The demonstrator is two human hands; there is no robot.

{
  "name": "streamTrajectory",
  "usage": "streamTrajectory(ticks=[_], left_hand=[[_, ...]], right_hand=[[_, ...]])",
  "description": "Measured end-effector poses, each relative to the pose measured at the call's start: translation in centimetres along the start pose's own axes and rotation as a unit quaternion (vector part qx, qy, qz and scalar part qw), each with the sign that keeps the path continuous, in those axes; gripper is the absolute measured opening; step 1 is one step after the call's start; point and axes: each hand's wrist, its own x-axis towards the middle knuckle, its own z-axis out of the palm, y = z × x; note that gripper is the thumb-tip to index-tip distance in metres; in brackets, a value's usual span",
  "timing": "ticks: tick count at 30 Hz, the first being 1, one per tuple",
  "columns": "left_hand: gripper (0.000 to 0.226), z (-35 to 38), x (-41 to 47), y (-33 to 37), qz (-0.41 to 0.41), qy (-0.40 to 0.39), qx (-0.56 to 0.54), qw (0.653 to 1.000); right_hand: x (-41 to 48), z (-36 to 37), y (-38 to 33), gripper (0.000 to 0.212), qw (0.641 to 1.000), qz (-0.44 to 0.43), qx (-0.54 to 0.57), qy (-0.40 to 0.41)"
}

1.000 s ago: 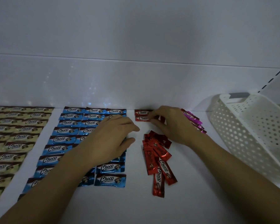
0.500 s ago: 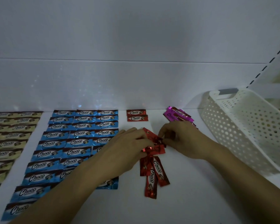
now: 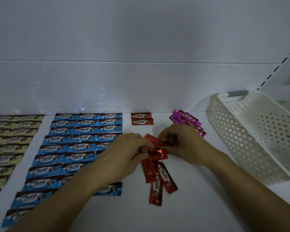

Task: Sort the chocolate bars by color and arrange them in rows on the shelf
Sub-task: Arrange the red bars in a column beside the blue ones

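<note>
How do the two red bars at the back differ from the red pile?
The back bars lie crosswise, one behind the other; the red pile overlaps, mostly lengthwise. The back bars are untouched; the left hand and right hand grip pile bars. Both wear red Choco wrappers.

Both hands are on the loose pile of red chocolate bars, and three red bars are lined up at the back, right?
Not three: the head view shows two red chocolate bars lined up at the back. Left hand and right hand grip the loose red pile.
</note>
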Motion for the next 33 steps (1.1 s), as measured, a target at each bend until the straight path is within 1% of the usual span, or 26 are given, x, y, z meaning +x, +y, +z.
streamTrajectory(ticks=[2,4,7,10,14,17,19,23,26,27,31,33], left_hand=[[0.022,-0.1,-0.1,-0.1,0.003,0.013,-0.005,1.0],[0.016,-0.2,-0.1,-0.1,-0.002,0.021,-0.019,1.0],[0.008,-0.3,-0.3,-0.2,0.004,0.024,-0.023,0.999],[0.007,-0.4,-0.5,-0.1,0.022,0.012,-0.024,0.999],[0.004,-0.6,-0.7,0.1,0.033,-0.007,-0.031,0.999],[0.004,-0.6,-0.6,0.1,0.027,-0.018,-0.052,0.998],[0.005,-0.6,-0.7,0.0,0.031,-0.025,-0.054,0.998],[0.01,-0.9,-0.9,0.0,0.035,-0.038,-0.059,0.997],[0.017,-1.2,-1.0,-0.2,0.035,-0.055,-0.068,0.996],[0.019,-1.3,-0.9,-0.2,0.036,-0.062,-0.072,0.995],[0.026,-1.9,-1.0,0.0,0.031,-0.056,-0.085,0.994],[0.027,-2.5,-1.1,-0.1,0.013,-0.036,-0.096,0.995]], right_hand=[[-0.2,0.0,0.2,0.013,1.0,0.007,0.025,0.009],[-0.6,-0.2,0.4,0.008,0.999,0.012,0.044,0.026],[-1.0,-0.4,0.5,0.016,0.993,0.016,0.094,0.07],[-1.0,-0.4,0.4,0.021,0.988,0.011,0.121,0.096],[-0.2,-0.9,-0.3,0.027,0.99,-0.023,0.102,0.095],[1.3,-1.5,-0.9,0.025,0.993,-0.027,0.072,0.088],[2.4,-1.0,-1.1,0.023,0.993,-0.029,0.081,0.081],[2.9,0.6,-0.7,0.021,0.991,-0.043,0.122,0.033],[2.4,0.0,-0.3,0.021,0.986,-0.044,0.157,-0.037],[2.3,-0.2,-0.2,0.021,0.984,-0.041,0.169,-0.04],[2.5,-0.6,0.2,0.027,0.986,-0.014,0.161,0.037],[2.3,-0.6,0.0,0.028,0.983,-0.003,0.178,0.05]])
